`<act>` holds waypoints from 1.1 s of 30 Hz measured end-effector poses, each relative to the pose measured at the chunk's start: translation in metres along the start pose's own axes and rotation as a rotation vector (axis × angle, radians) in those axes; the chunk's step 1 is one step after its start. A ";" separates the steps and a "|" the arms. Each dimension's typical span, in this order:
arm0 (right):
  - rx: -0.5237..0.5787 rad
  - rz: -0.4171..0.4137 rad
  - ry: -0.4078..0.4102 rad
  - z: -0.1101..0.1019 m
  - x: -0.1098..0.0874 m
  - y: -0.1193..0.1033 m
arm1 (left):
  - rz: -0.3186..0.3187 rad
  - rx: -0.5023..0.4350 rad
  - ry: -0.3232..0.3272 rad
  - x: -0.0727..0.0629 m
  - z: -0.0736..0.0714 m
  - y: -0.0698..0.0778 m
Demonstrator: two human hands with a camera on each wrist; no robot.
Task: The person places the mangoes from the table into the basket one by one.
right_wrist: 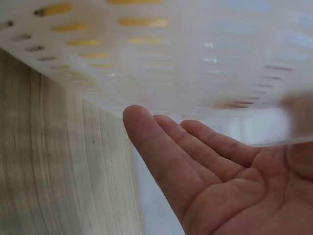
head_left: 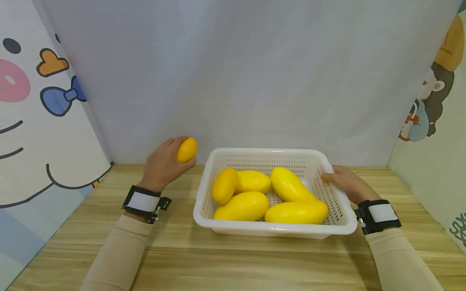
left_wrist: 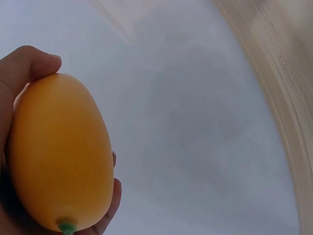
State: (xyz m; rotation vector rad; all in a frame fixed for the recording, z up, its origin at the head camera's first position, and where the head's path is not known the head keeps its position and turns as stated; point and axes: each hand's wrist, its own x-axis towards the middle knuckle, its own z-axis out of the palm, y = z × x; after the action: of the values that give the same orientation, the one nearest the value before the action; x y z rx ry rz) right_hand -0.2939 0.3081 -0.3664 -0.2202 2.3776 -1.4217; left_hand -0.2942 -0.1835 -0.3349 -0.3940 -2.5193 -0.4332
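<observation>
My left hand (head_left: 164, 163) grips a yellow mango (head_left: 187, 150), raised above the table to the left of the basket. In the left wrist view the mango (left_wrist: 61, 152) has a small green stem end, with the thumb and fingers around it. A white plastic basket (head_left: 276, 226) with slotted walls holds several more yellow mangoes (head_left: 296, 212). At the basket's right end, my right hand (head_left: 347, 184) holds the rim, thumb over the inside. In the right wrist view the fingers of the right hand (right_wrist: 220, 181) lie extended under the basket's outer wall (right_wrist: 161, 88).
The basket stands on a wood-grain table (head_left: 233, 266). A pale grey cloth (head_left: 233, 81) hangs behind it. Cartoon-printed panels flank the table, the left panel (head_left: 47, 141) and the right panel (head_left: 422, 161).
</observation>
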 end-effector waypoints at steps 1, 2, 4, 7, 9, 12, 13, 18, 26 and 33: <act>-0.001 0.000 0.000 0.000 0.000 0.000 | 0.002 0.001 0.004 0.000 0.000 0.001; -0.002 0.000 0.000 0.000 0.000 -0.001 | 0.004 0.001 0.008 0.000 -0.001 0.001; -0.002 -0.004 0.000 0.001 0.000 -0.001 | 0.011 0.004 0.016 -0.001 -0.002 0.003; 0.000 -0.010 0.001 0.001 -0.001 -0.002 | 0.015 0.006 0.026 -0.001 -0.004 0.006; 0.004 -0.012 0.000 0.001 0.000 -0.002 | 0.018 0.009 0.031 0.000 -0.005 0.008; 0.005 -0.010 0.002 0.001 0.000 -0.001 | 0.023 0.011 0.040 0.000 -0.008 0.013; 0.006 -0.009 0.002 0.001 0.000 -0.001 | 0.028 0.012 0.045 0.000 -0.009 0.015; 0.005 -0.007 0.006 0.000 0.000 -0.001 | 0.045 0.007 0.062 0.001 -0.013 0.022; -0.004 -0.007 0.003 0.000 0.000 0.000 | 0.071 -0.003 0.078 0.000 -0.017 0.031; 0.005 -0.005 0.000 0.000 0.001 0.001 | 0.105 -0.017 0.087 -0.001 -0.021 0.040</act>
State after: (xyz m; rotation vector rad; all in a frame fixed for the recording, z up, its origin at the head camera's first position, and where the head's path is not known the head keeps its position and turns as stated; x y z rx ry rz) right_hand -0.2949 0.3084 -0.3677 -0.2255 2.3747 -1.4303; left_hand -0.2690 -0.1553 -0.3094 -0.5004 -2.4002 -0.4222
